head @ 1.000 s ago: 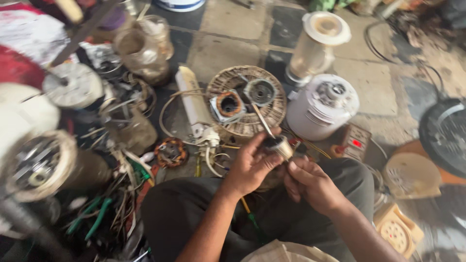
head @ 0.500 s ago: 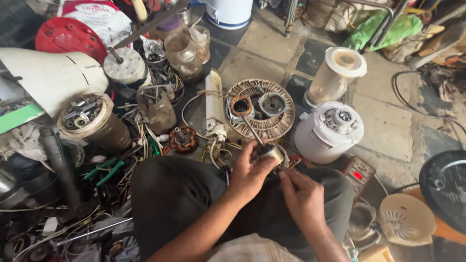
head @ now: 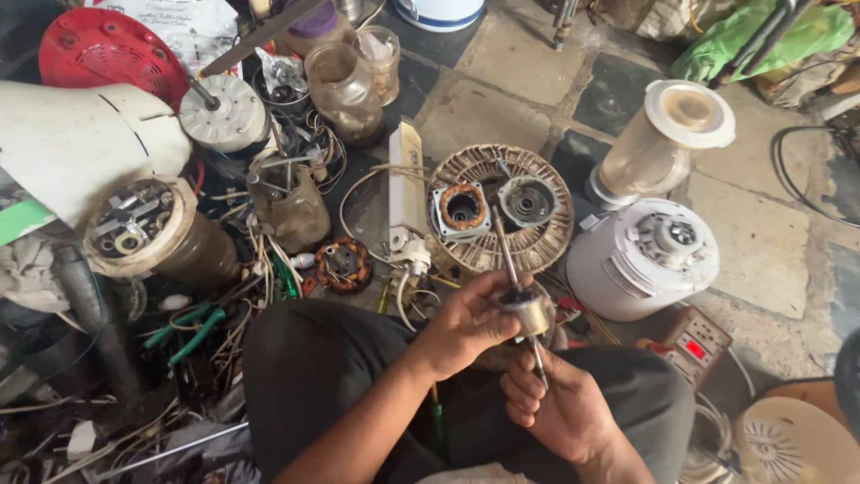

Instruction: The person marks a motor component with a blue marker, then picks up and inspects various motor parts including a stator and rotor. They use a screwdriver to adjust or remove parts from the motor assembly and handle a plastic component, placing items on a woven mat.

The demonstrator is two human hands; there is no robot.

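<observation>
Motor rotor (head: 528, 309), a metal drum on a long thin shaft, sits over the person's lap, just in front of the woven basket (head: 546, 246). Vs 0.5 s ago: rotor and both hands in much the same spot and grip; view has shifted a bit, so the red fan guard (head: 98, 49) and white cone housing (head: 81, 148) at far left show more fully.

Left hand (head: 466, 323) curled round the drum from the left, fingers closed on it. Right hand (head: 560, 408) below, palm up, fingers bent round the lower shaft end; shaft tip rests in it. Upper shaft end points up over the basket rim.

Basket holds a copper-wound stator (head: 463, 208) and a grey end cap (head: 527, 199). White mixer base (head: 645, 255) just right of it, blender jar (head: 667, 139) behind that. Small meter w/ red display (head: 694, 345) near right knee. Left side: jars, motor parts, wires, green-handled pliers (head: 184, 327). Floor is worn stone slabs (head: 511, 63).
</observation>
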